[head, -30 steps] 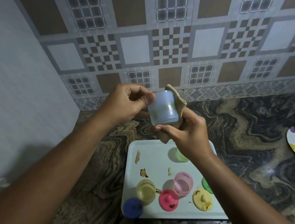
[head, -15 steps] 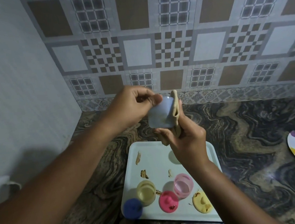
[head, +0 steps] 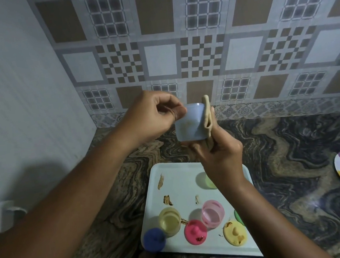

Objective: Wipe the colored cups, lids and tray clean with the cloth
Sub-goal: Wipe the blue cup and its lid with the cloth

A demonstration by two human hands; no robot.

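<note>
**Desk:** Where do things stand?

**Operator:** Take the tray [head: 177,177] as the marker. I have both hands raised above its far edge. My left hand [head: 152,118] pinches the top rim of the blue cup [head: 190,126]. My right hand [head: 219,152] grips the cloth [head: 207,115] and presses it against the cup's opposite wall, with fingers tucked under the base.

**Desk:** What changed just now?

**Operator:** A second ago the cloth was spread behind the cup. Now it has come round to the side and bunched into a narrow fold, and the cup has tipped a little. I take that to mean I'm working round the outer wall. A faint yellowish mark shows on the front, but it's too blurred to tell print from dirt.

**Desk:** And the rest?

**Operator:** The yellow cup [head: 169,221] and pink cup [head: 213,213] stand toward the tray's near edge. The blue lid [head: 154,239], pink lid [head: 195,231] and yellow lid [head: 235,233] lie along that edge. Brown smears [head: 167,200] mark the tray's left half, so most of the job looks undone.
</note>
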